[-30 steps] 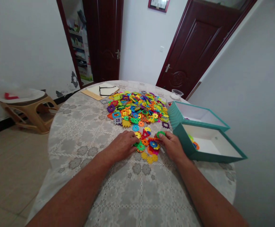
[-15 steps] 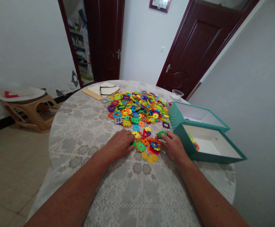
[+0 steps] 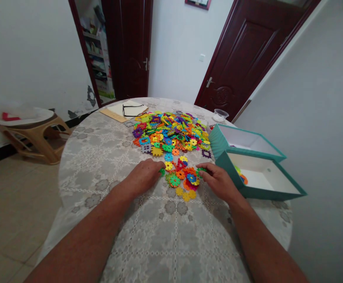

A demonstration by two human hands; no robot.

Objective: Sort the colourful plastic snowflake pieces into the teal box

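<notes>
On the patterned tablecloth, my left hand [image 3: 148, 173] is closed at the left edge of a small group of flower-shaped plastic pieces. Its fingertips pinch a green snowflake piece [image 3: 162, 172], partly hidden by the fingers. Opposite, my right hand [image 3: 217, 179] grips another green snowflake disc [image 3: 200, 172] between thumb and fingers. Between the hands lie a yellow disc [image 3: 168, 166], a green disc [image 3: 175, 181], a blue disc [image 3: 191, 179] and an orange disc [image 3: 180, 174]. Nearer to me are joined yellow pieces [image 3: 186, 194]. Beyond them spreads a large heap of mixed colourful pieces [image 3: 171, 129].
To the right stand two teal boxes with white insides, a near one [image 3: 262, 173] holding a few pieces and a far one [image 3: 248, 139]. Black glasses [image 3: 132, 111] rest on paper at the back left. A clear plastic bowl [image 3: 221, 114] sits at the back right.
My left hand has drawn slightly left, with a green piece now showing at its fingertips. My right hand's green disc has been lowered a little. The view has shifted slightly.
</notes>
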